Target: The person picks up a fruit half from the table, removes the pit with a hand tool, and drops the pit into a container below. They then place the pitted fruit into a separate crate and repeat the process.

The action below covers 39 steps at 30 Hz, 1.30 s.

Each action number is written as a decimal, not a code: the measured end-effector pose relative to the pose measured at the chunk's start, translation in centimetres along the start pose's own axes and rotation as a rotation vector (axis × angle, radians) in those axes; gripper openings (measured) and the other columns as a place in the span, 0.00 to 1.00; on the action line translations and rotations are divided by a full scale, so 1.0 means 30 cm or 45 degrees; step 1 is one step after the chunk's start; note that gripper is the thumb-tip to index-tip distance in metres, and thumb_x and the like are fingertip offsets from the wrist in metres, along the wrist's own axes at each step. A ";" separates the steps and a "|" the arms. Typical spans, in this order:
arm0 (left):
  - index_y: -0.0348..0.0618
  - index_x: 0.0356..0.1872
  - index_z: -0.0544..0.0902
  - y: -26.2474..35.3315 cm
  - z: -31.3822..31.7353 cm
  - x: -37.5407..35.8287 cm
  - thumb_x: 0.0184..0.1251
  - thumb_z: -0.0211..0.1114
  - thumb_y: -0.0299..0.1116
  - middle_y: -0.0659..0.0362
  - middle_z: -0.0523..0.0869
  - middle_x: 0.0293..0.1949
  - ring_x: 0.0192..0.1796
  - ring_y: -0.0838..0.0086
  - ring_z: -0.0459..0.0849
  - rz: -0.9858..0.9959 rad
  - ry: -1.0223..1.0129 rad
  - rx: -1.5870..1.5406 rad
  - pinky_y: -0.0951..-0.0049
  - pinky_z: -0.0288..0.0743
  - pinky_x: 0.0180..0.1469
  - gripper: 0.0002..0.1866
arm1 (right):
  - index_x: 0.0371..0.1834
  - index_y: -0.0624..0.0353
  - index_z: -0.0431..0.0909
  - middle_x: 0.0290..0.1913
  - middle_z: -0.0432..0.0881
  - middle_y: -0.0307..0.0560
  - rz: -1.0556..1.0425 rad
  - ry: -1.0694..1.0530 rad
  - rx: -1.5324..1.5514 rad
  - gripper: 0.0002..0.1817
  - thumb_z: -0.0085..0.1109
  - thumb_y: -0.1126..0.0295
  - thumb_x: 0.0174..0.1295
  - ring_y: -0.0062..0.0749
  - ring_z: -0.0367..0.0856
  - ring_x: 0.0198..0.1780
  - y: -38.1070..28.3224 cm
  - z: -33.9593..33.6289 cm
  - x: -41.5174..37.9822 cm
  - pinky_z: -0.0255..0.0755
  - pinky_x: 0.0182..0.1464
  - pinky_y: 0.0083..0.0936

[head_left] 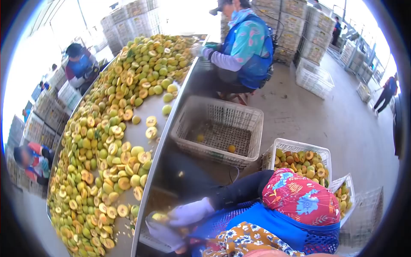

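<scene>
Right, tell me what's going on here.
The wearer's gloved left hand and right hand are beside a metal table, a yellow fruit piece between them; blur hides the grip. Stone fruit, much of it halved, is heaped there. A co-worker sits farther along, hands at the pile. One plastic crate is well filled; another holds only a couple of pieces.

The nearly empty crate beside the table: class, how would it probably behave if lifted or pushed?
The nearly empty crate would probably be light for its size: openwork sides, little fruit inside. Its sides stand upright, suggesting stiffness. Wide and low, it would likely slide rather than tip, though the loose fruit might roll.
</scene>
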<state>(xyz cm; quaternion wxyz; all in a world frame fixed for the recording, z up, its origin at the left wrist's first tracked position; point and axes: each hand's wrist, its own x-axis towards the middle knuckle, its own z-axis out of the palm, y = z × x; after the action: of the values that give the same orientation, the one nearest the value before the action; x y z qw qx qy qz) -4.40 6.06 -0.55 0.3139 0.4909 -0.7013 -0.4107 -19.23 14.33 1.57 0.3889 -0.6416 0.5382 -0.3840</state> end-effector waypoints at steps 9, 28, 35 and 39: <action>0.36 0.56 0.78 -0.054 0.024 -0.032 0.69 0.55 0.31 0.43 0.81 0.51 0.53 0.50 0.81 0.047 -0.154 -0.063 0.57 0.75 0.55 0.17 | 0.40 0.61 0.78 0.34 0.80 0.44 0.545 -0.505 1.537 0.16 0.49 0.58 0.74 0.30 0.79 0.35 0.099 0.024 -0.069 0.71 0.37 0.29; 0.34 0.58 0.77 -0.135 -0.032 0.169 0.70 0.56 0.33 0.42 0.79 0.53 0.54 0.51 0.80 0.246 -0.147 0.582 0.58 0.75 0.56 0.19 | 0.27 0.53 0.77 0.21 0.73 0.33 0.251 -0.280 1.470 0.18 0.53 0.54 0.71 0.19 0.71 0.21 0.052 0.111 0.017 0.69 0.27 0.25; 0.34 0.59 0.77 -0.301 -0.211 0.294 0.71 0.57 0.34 0.42 0.79 0.54 0.54 0.51 0.80 0.091 0.008 0.972 0.58 0.75 0.57 0.20 | 0.29 0.64 0.72 0.24 0.73 0.48 -0.691 -0.166 0.267 0.16 0.56 0.61 0.64 0.43 0.73 0.29 0.302 0.300 0.190 0.65 0.34 0.40; 0.34 0.59 0.76 -0.388 -0.342 0.354 0.71 0.57 0.34 0.42 0.78 0.54 0.55 0.51 0.80 0.029 0.147 1.132 0.58 0.75 0.57 0.20 | 0.29 0.63 0.71 0.26 0.74 0.55 -0.563 -0.197 0.341 0.11 0.61 0.67 0.58 0.56 0.74 0.29 0.384 0.370 0.220 0.64 0.30 0.45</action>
<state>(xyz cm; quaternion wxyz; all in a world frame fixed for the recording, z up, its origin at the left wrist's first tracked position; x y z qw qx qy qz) 5.87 -8.84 -5.66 0.1155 0.5926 -0.7963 -0.0378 -12.80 7.40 -12.92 0.4169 -0.7138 0.2983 -0.4772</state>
